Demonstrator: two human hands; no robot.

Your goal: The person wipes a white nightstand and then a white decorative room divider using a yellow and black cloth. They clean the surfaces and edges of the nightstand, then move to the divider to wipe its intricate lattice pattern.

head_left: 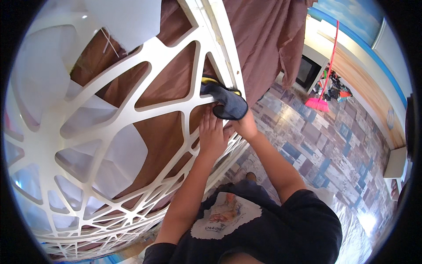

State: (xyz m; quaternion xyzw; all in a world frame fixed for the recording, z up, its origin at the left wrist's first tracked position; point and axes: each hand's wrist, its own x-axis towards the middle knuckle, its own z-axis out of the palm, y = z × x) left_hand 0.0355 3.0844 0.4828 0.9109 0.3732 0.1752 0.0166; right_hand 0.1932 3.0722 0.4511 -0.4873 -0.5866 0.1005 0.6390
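Observation:
A white lattice panel with angular cut-outs stands in front of me, and its straight outer edge runs up on the right. My right hand is at that edge, closed on a dark grey cloth with yellow trim. The cloth is draped over the panel's bars and edge, and it hides most of my right fingers. Just left of it, my left hand lies against the lattice with its fingers stretched out, the fingertips close under the cloth. Nothing shows in the left hand.
Brown fabric hangs behind the panel, and white sheets show through the cut-outs. A pink broom leans by a litter pile on the patchwork-patterned floor. White bedding lies at lower right.

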